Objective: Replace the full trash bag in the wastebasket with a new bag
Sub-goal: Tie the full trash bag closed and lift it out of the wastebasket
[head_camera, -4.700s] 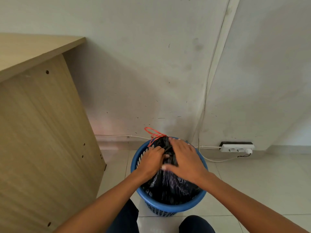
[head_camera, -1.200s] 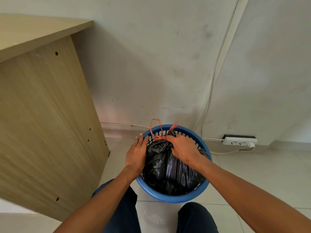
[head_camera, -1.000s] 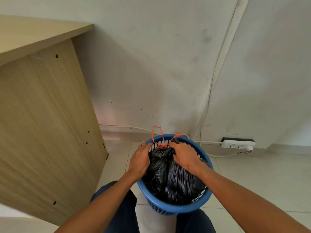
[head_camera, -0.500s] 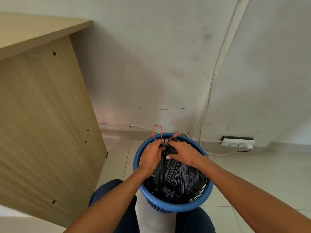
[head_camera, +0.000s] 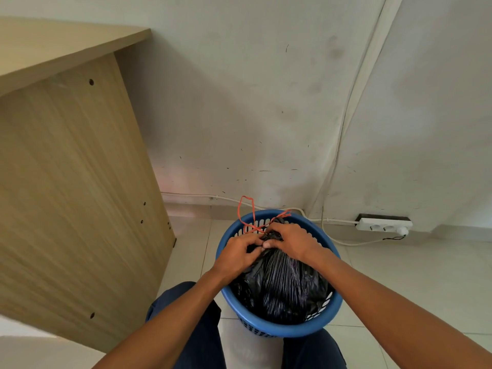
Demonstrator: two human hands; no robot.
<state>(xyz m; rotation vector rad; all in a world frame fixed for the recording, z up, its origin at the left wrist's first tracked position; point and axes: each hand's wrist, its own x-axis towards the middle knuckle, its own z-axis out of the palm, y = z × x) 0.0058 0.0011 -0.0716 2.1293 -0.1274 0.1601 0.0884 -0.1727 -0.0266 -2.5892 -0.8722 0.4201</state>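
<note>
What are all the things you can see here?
wastebasket: one, blue, on the floor near the wall
trash bag: one, black, inside the wastebasket
drawstring: one, red, at the bag's gathered neck
desk: one, light wood, left
power strip: one, white, at the foot of the wall, right
cables: at least two, white, along the wall
floor: pale tiles
left hand: grips the bag's neck
right hand: grips the bag's neck
knees: two, dark blue trousers, either side of the wastebasket
</note>
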